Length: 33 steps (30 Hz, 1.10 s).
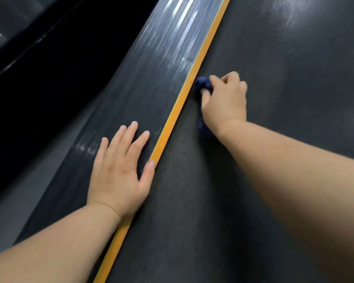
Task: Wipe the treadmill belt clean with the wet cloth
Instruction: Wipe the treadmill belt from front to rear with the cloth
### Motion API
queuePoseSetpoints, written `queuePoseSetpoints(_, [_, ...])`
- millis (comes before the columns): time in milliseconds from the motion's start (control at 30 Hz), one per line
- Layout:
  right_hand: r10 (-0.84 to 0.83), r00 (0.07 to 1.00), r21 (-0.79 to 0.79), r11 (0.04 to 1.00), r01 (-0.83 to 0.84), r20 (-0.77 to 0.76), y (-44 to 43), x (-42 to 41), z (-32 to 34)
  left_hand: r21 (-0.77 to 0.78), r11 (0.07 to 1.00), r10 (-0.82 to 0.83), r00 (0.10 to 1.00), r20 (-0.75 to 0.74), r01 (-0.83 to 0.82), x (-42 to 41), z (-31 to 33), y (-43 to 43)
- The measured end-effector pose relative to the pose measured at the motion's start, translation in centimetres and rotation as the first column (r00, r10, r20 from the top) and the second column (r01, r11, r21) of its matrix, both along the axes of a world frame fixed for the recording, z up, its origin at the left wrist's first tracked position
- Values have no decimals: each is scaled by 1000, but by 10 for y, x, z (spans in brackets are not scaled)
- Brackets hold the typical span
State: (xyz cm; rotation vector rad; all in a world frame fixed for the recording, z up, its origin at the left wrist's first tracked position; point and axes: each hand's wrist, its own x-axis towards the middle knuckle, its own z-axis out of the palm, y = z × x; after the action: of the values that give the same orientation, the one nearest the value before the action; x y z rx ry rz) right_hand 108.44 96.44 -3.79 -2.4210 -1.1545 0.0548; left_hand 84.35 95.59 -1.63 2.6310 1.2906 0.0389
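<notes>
The dark textured treadmill belt [274, 58] fills the right half of the head view. My right hand [225, 99] grips a bunched dark blue cloth [201, 84] and holds it down on the belt right beside the yellow stripe [194, 78]. Part of the cloth shows again under my wrist; the rest is hidden by the hand. My left hand [121, 168] rests flat, fingers spread, on the ribbed grey side rail [151, 62], with the thumb touching the yellow stripe.
Left of the side rail there is a drop to a dark floor [39, 78]. A lighter grey strip [18, 205] runs along the rail's outer edge at lower left. Another dark machine edge shows at the top left corner.
</notes>
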Motion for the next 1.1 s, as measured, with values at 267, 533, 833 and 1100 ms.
queuePoseSetpoints(267, [651, 759, 17, 759, -651, 13, -78, -37, 5, 7, 1000, 4, 1000, 4, -4, 0, -1, -1])
queuePoseSetpoints(533, [60, 998, -76, 995, -58, 16, -9, 16, 12, -7, 1000, -4, 1000, 17, 4, 0, -2, 0])
queuePoseSetpoints(833, [361, 932, 21, 932, -362, 14, -37, 3, 7, -8, 1000, 4, 1000, 16, -4, 0, -1, 0])
queuePoseSetpoints(1100, [423, 905, 86, 904, -418, -50, -73, -60, -3, 9, 1000, -2, 999, 38, 2, -1, -3, 0])
